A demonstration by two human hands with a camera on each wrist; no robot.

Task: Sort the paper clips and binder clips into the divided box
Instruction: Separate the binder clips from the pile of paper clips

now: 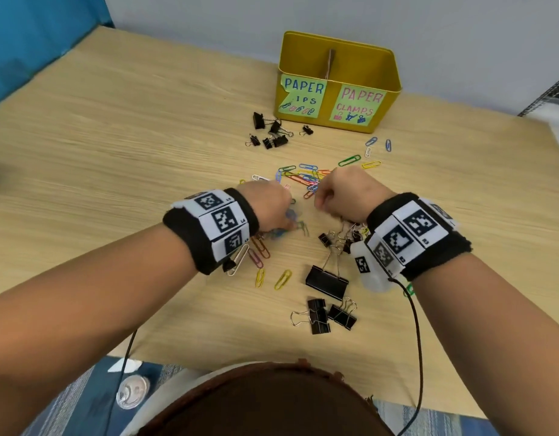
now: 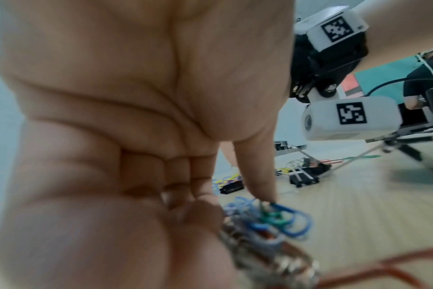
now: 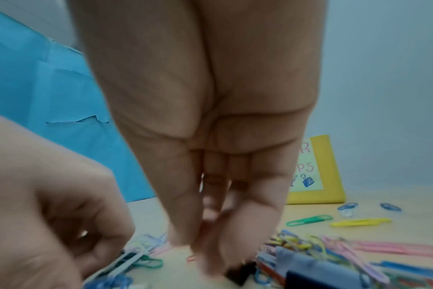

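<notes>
A yellow divided box (image 1: pixel 389 89) stands at the back, labelled for paper clips on its left half and paper clamps on its right half. Coloured paper clips (image 1: pixel 306 177) lie heaped mid-table. My left hand (image 1: pixel 281 215) is at the heap's near left; its curled fingers and thumb grip a bunch of blue and green paper clips (image 2: pixel 275 219). My right hand (image 1: pixel 327 199) hangs beside it, fingers pointing down. Its fingertips (image 3: pixel 210 252) close on a small black binder clip (image 3: pixel 240 273), blurred. The box (image 3: pixel 331 176) shows behind.
Small black binder clips (image 1: pixel 271 130) lie left of the box front. A large binder clip (image 1: pixel 327 280) and three more (image 1: pixel 322 313) lie near the table's front edge. Loose paper clips (image 1: pixel 350 160) are scattered toward the box. Cables hang from both wrists.
</notes>
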